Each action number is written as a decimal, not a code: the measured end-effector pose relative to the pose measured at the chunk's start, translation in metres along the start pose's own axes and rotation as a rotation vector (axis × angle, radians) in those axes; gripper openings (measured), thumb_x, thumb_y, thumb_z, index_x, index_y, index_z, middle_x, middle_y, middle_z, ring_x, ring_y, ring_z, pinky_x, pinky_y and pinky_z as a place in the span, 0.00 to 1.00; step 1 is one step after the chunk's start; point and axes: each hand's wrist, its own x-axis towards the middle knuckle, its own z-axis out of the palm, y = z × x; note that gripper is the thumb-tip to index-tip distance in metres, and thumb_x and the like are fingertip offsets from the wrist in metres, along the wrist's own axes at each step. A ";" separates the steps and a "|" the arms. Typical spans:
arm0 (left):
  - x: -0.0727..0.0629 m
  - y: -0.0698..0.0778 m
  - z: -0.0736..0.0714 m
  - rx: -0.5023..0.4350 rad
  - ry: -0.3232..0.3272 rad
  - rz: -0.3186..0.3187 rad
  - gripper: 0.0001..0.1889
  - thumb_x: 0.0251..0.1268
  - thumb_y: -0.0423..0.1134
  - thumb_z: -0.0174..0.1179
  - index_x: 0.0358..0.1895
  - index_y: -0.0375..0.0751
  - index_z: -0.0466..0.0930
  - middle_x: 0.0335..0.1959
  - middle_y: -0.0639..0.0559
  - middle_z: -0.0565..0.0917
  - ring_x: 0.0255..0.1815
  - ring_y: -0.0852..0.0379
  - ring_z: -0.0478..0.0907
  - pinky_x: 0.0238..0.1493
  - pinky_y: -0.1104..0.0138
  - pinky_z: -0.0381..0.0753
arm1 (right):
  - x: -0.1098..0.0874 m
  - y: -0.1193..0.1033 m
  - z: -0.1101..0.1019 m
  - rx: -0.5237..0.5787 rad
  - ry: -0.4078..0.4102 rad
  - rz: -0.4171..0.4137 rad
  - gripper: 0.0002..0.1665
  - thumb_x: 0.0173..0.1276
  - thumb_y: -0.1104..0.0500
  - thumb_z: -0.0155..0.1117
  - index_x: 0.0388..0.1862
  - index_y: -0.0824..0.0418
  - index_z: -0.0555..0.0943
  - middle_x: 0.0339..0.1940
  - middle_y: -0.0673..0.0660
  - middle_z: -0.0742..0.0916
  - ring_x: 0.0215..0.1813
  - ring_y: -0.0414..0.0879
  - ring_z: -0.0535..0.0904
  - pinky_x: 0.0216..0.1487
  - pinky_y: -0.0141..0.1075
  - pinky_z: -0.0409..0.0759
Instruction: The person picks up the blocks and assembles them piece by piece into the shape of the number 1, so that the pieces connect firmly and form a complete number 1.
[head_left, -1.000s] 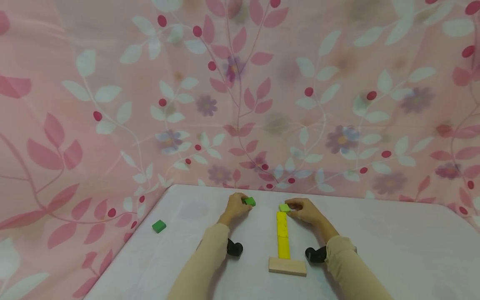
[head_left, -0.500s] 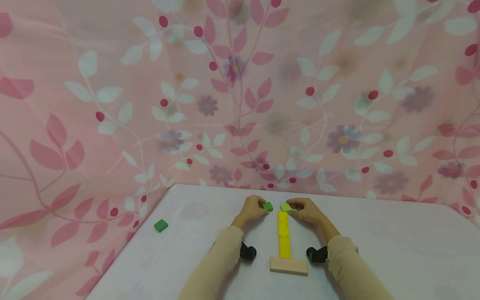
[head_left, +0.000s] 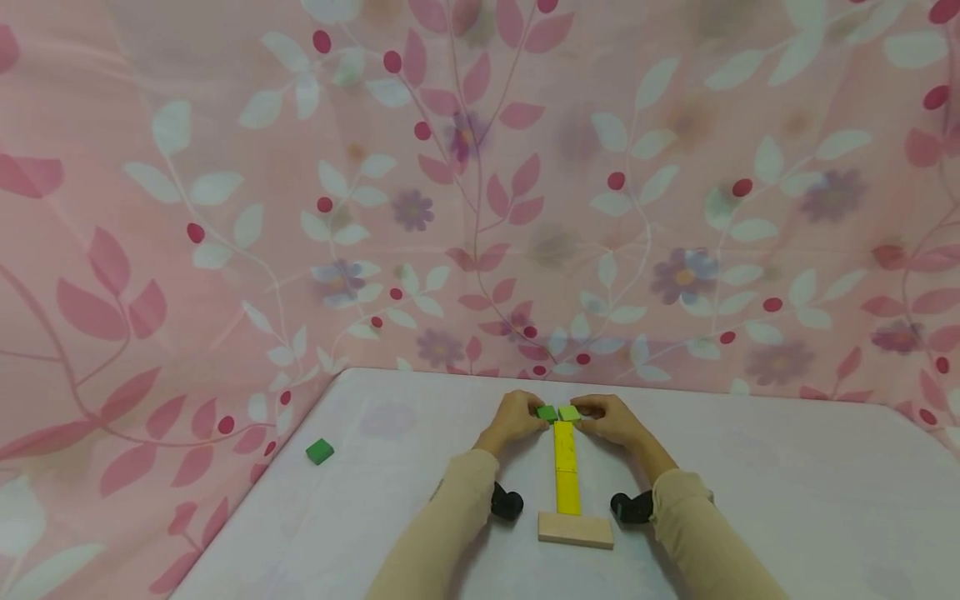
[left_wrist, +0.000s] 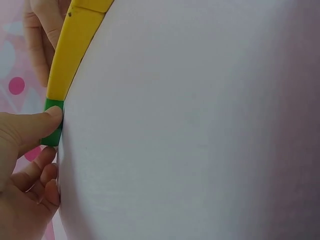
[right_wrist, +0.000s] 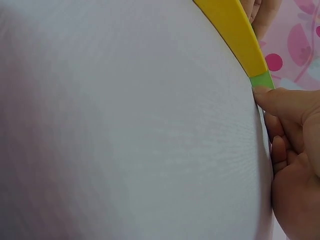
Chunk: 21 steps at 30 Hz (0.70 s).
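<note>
My left hand (head_left: 515, 417) pinches a dark green block (head_left: 547, 413) between thumb and fingers, at the far end of a yellow strip. Beside it, my right hand (head_left: 611, 419) pinches a light green block (head_left: 570, 413). Two yellow blocks (head_left: 566, 467) lie end to end in a line toward me. Across their near end lies a plain wooden block (head_left: 575, 530). The left wrist view shows the thumb on top of the dark green block (left_wrist: 52, 131). In the right wrist view the thumb partly covers the light green block (right_wrist: 262, 80).
Another green block (head_left: 319, 452) lies off to the left on the white-covered table (head_left: 247, 533). Behind the table's far edge hangs a pink floral cloth (head_left: 480, 208). Black wrist-worn devices (head_left: 506, 503) sit on both wrists.
My left hand has carried the dark green block to the right, up beside the light green one. The right hand has stayed in place with its block.
</note>
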 end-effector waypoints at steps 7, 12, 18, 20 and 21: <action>0.003 0.002 -0.001 0.027 -0.025 -0.025 0.18 0.49 0.35 0.71 0.44 0.32 0.83 0.34 0.47 0.83 0.34 0.57 0.74 0.40 0.69 0.77 | 0.000 0.003 0.001 -0.022 0.014 -0.023 0.25 0.56 0.65 0.67 0.54 0.70 0.78 0.49 0.66 0.83 0.46 0.51 0.77 0.51 0.41 0.76; 0.003 0.002 -0.001 0.007 -0.028 -0.045 0.18 0.48 0.35 0.72 0.44 0.31 0.83 0.33 0.48 0.81 0.32 0.58 0.72 0.39 0.70 0.77 | 0.000 0.007 0.001 -0.033 0.025 -0.049 0.25 0.55 0.62 0.67 0.54 0.67 0.79 0.47 0.62 0.84 0.43 0.46 0.76 0.47 0.31 0.75; 0.003 0.000 0.000 -0.014 -0.030 -0.039 0.17 0.48 0.34 0.72 0.41 0.30 0.83 0.30 0.48 0.82 0.31 0.59 0.72 0.38 0.71 0.77 | -0.001 0.001 0.001 -0.037 0.025 -0.053 0.24 0.55 0.64 0.67 0.53 0.70 0.79 0.47 0.64 0.84 0.42 0.49 0.76 0.47 0.35 0.75; 0.003 0.000 0.000 -0.015 -0.030 -0.038 0.16 0.48 0.34 0.72 0.41 0.30 0.84 0.30 0.49 0.81 0.31 0.59 0.72 0.37 0.71 0.76 | -0.002 -0.002 0.001 -0.037 0.020 -0.037 0.23 0.56 0.65 0.66 0.52 0.71 0.78 0.47 0.65 0.83 0.43 0.51 0.76 0.48 0.38 0.75; 0.003 0.000 0.000 -0.014 -0.029 -0.036 0.16 0.48 0.35 0.72 0.41 0.30 0.84 0.30 0.49 0.81 0.30 0.59 0.72 0.37 0.71 0.76 | -0.002 -0.004 0.001 -0.036 0.021 -0.023 0.23 0.56 0.65 0.66 0.53 0.71 0.78 0.48 0.65 0.83 0.44 0.51 0.76 0.49 0.39 0.75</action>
